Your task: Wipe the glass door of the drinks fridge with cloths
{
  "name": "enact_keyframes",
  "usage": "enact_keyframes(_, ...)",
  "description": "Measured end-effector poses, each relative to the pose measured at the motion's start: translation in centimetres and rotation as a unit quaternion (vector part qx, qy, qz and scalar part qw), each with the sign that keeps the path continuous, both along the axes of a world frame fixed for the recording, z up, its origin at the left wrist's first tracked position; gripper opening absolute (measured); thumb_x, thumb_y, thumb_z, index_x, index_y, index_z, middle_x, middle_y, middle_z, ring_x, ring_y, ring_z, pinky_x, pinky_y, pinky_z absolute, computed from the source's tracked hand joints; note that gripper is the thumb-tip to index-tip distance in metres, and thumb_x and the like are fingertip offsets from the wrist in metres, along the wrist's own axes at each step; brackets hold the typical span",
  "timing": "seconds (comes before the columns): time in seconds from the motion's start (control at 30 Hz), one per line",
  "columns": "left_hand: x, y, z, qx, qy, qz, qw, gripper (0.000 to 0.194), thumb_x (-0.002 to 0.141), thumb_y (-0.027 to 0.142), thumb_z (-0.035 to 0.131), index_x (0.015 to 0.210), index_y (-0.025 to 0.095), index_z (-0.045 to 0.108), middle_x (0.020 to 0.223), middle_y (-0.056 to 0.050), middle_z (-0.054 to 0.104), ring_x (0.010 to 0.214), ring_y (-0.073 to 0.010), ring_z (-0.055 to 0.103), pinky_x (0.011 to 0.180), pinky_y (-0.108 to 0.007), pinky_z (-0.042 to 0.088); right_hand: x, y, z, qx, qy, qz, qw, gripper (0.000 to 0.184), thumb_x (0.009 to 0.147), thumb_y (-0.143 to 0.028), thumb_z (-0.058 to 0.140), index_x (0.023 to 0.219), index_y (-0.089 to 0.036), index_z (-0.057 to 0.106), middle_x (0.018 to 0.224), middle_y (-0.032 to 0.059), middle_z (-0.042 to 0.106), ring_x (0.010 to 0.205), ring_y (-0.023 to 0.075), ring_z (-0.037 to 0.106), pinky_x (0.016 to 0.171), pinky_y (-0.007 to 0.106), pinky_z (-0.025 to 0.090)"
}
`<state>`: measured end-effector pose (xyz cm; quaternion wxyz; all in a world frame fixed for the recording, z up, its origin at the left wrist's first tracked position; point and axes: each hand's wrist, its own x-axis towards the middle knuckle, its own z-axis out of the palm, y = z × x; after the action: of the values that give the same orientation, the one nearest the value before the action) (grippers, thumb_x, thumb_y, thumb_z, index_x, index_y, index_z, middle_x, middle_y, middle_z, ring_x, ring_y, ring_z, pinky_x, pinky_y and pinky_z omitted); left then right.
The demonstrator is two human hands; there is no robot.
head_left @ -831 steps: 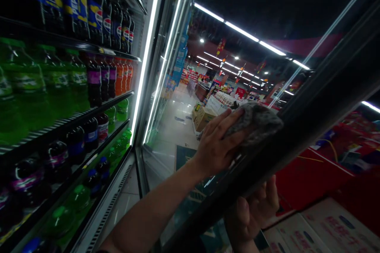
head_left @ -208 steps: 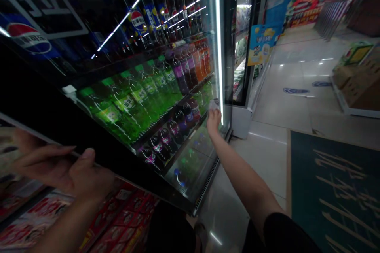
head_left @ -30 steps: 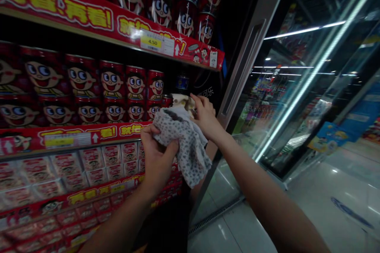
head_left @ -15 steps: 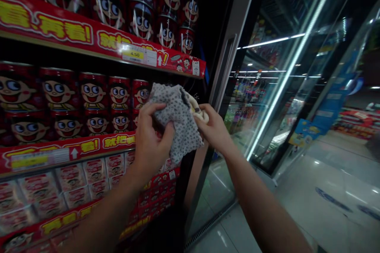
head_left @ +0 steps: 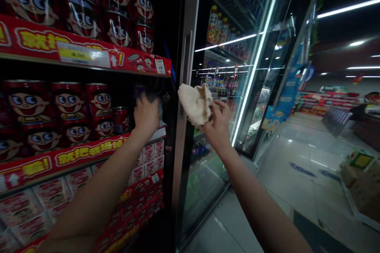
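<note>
The right hand (head_left: 219, 122) pinches a crumpled cream cloth (head_left: 196, 103) between its thumb and fingers, its other fingers part spread, and the cloth sticks out to the left of the hand, in the air just beside the metal door frame (head_left: 186, 87) of a drinks cooler. The left hand (head_left: 145, 114) reaches into a shop shelf (head_left: 59, 65), its fingers curled forward and blurred. A grey patch (head_left: 156, 104) shows at its fingertips, perhaps a second cloth, but it is too blurred to tell what it is or whether the hand grips it. That hand is near a short red can (head_left: 121, 119) and stacked red cans printed with a cartoon boy's face (head_left: 97, 101). A red shelf strip carrying a yellow 4.50 price tag (head_left: 78, 53) runs above the hand, and red-and-white cartons (head_left: 148, 162) stand below it. To the right, a glass cooler door (head_left: 208, 174) shows bottled drinks (head_left: 218, 27) behind it. Cardboard boxes (head_left: 359, 193) stand on the tiled floor (head_left: 285, 182).
</note>
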<state>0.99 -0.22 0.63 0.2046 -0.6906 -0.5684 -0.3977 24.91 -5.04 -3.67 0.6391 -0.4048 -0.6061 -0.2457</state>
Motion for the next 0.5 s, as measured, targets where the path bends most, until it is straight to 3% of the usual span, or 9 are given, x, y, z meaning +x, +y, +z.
enact_keyframes(0.13, 1.2, -0.1, -1.6, 0.076, -0.005, -0.041, 0.996, 0.047, 0.095, 0.016, 0.062, 0.14, 0.017, 0.073, 0.17, -0.03, 0.039, 0.146, -0.0572, 0.048, 0.108, -0.076, 0.05, -0.8, 1.3, -2.1, -0.023, -0.056, -0.054, 0.997, 0.058, 0.09, -0.025, 0.064, 0.147, -0.018, 0.061, 0.133, 0.0169, 0.048, 0.121, 0.0338, 0.049, 0.109, 0.06, 0.051)
enact_keyframes(0.3, 3.5, -1.9, -3.8, 0.211, -0.026, -0.244, 0.946, 0.038, 0.096, 0.02, 0.063, 0.133, 0.015, 0.067, 0.149, -0.021, 0.061, 0.139, -0.0365, 0.059, 0.118, -0.057, 0.052, -1.0, 1.6, -1.7, -0.001, -0.058, -0.049, 0.997, 0.078, 0.094, -0.024, 0.064, 0.168, -0.024, 0.039, 0.122, 0.0126, 0.047, 0.116, 0.0308, 0.051, 0.106, 0.056, 0.054)
enact_keyframes(0.4, 5.0, -2.1, -4.5, 0.217, -0.063, -0.337, 0.914, 0.042, 0.095, 0.018, 0.061, 0.136, 0.013, 0.063, 0.142, -0.018, 0.064, 0.134, -0.0299, 0.063, 0.116, -0.048, 0.055, -1.5, 1.4, -0.8, 0.006, -0.044, 0.015, 0.999, 0.076, 0.099, -0.024, 0.058, 0.169, -0.025, 0.028, 0.138, 0.0162, 0.052, 0.127, 0.0301, 0.056, 0.113, 0.052, 0.053)
enact_keyframes(0.5, 5.9, -1.4, -5.2, 0.224, -0.101, -0.36, 0.9, 0.037, 0.097, 0.025, 0.061, 0.132, 0.015, 0.065, 0.142, -0.017, 0.064, 0.136, -0.029, 0.064, 0.115, -0.046, 0.056, -2.1, 1.5, -0.2, 0.065, -0.029, 0.051, 0.996, 0.059, 0.103, -0.032, 0.06, 0.154, -0.025, 0.032, 0.147, 0.0185, 0.053, 0.141, 0.0291, 0.054, 0.12, 0.049, 0.05)
